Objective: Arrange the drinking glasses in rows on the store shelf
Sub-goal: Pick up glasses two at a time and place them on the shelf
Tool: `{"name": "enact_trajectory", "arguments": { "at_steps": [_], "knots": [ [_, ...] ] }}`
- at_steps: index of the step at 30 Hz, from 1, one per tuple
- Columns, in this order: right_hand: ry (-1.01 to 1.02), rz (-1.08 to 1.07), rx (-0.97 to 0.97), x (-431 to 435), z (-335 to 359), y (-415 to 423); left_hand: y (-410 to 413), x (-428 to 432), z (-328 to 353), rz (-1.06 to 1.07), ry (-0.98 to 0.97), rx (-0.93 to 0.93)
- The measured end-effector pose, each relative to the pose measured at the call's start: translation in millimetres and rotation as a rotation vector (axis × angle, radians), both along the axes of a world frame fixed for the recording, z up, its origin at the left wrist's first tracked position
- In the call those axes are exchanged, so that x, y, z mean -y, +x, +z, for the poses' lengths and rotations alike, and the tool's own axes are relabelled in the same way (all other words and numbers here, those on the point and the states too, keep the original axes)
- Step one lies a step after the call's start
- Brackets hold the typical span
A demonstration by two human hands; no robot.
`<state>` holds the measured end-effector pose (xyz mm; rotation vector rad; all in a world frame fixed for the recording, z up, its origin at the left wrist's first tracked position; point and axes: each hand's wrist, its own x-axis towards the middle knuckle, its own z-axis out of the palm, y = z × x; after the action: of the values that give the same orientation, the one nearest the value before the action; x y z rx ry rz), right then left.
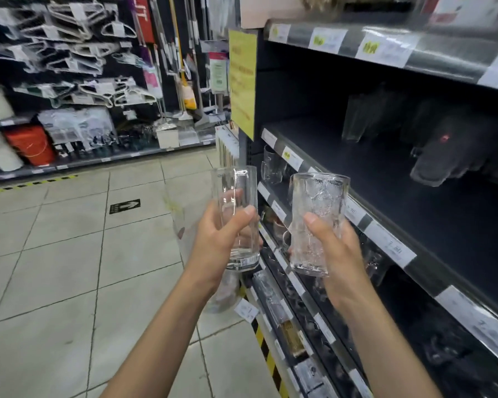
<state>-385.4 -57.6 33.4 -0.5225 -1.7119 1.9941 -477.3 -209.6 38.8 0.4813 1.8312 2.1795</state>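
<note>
Smooth glass in clasping left hand, textured glass in clasping right hand (rims above both grips)

L hand + R hand bare, forearms bare to frame edge, slim wrists, thumbnails short, plain

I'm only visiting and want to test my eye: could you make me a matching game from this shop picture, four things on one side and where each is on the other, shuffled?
Things:
1 smooth glass
2 patterned glass
3 orange bucket
4 yellow notice

Places:
a on a low shelf across the aisle
b in the right hand
c on the end of the shelf unit
d in the left hand

Pairs: 1-d, 2-b, 3-a, 4-c.
</note>
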Motion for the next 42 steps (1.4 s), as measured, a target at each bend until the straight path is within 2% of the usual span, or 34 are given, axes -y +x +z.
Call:
{"name": "enact_trajectory", "arguments": {
  "at_steps": [10,17,31,39,42],
  "knots": [
    [-0.033,-0.177,0.002,-63.2,5.5,-106.8,-149.2,-77.4,-5.6,-0.151,-0.029,-0.043],
    [-0.058,-0.404,-0.031,-109.6,9.9,-171.4,-238.2,-146.2,-2.7,-0.329,-0.047,-0.063],
    [-0.015,-0.794,-0.019,-126.3,5.5,-216.4,-325.2,-229.7,-13.2,-0.735,-0.037,-0.066],
    [0.097,-0.984,0.013,-111.8,7.3,-273.1,-393.5,-240.4,-10.3,-0.899,0.027,-0.064],
    [0.161,-0.992,0.035,-112.8,12.3,-301.0,-419.3,-243.7,-11.0,-0.929,0.042,-0.067]
  ]
}}
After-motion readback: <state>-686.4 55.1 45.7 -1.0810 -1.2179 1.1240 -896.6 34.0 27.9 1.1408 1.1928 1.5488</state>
